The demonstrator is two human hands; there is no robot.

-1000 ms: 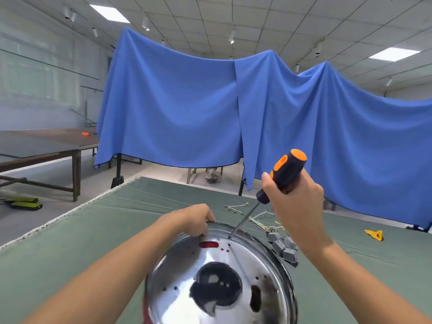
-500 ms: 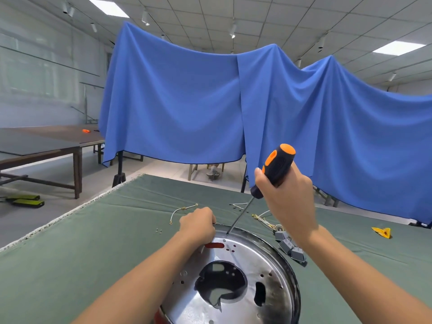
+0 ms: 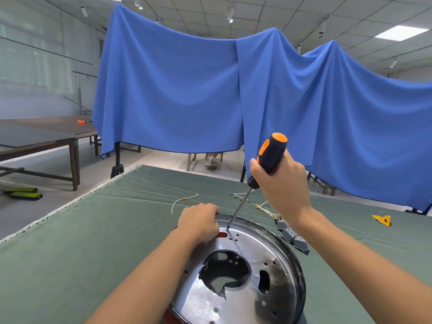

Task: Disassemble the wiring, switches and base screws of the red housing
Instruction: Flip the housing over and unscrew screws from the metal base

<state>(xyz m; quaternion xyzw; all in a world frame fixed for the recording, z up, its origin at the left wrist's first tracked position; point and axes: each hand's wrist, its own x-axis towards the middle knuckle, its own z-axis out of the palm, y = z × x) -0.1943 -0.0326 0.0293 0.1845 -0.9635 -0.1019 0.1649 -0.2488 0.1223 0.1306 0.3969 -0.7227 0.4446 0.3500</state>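
Housing base point(image 3: 268, 251): glossy mirror-polished metal. Screwdriver point(image 3: 268, 157): matt black-orange plastic handle, steel shaft. Table cover point(image 3: 93, 242): matt green cloth.

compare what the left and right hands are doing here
The left hand grips the far rim of the metal base, low on it; the right hand is raised, wrapped round the screwdriver handle. The left steadies; the right sets the tip on the base. Both are bare.

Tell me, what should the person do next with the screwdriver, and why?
Probably turn the screwdriver to loosen a base screw: its tip sits on the shiny metal base, the right hand grips the handle, and the left hand steadies the rim.
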